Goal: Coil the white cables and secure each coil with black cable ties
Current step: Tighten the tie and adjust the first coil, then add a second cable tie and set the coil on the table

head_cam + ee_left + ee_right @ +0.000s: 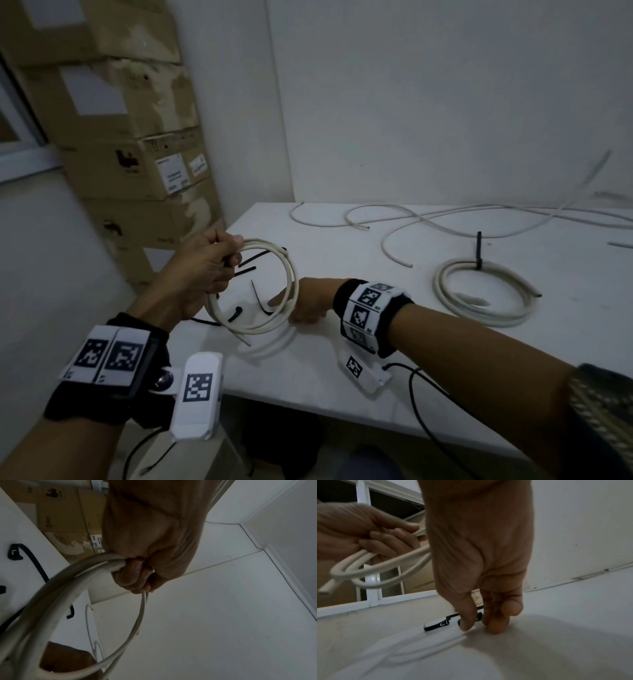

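Note:
My left hand grips a small coil of white cable and holds it up over the table's left corner; the left wrist view shows its fingers curled round the loops. Several loose black cable ties lie on the white table under and behind the coil. My right hand reaches down among them, thumb and fingertips on the table, pinching one black cable tie; another tie lies just left of it.
A finished white coil with a black tie lies at the right. Loose white cables sprawl along the back by the wall. Stacked cardboard boxes stand left of the table. A black wire trails over the front edge.

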Tool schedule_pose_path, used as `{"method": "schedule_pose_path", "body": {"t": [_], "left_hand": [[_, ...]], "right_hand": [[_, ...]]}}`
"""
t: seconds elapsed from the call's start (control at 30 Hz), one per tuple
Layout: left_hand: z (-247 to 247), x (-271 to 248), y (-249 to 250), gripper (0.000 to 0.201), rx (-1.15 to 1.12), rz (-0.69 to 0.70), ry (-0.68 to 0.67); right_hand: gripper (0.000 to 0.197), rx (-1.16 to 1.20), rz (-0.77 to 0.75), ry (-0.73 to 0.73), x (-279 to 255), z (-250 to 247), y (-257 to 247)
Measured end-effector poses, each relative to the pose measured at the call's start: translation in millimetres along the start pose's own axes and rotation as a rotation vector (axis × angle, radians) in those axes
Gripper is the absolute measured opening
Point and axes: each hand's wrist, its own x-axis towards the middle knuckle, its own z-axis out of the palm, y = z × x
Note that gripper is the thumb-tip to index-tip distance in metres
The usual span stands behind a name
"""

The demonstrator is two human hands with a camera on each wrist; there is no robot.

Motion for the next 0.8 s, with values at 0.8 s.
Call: {"method": "schedule_pose_path", "body": {"t": [0.8], "left_hand": [[274.7, -16.8, 34.0, 0.028, -0.007, 0.078, -0.429]], "right_hand": [[0.014, 1.095, 0.317, 1.575, -331.8, 22.4, 128.5]]}}
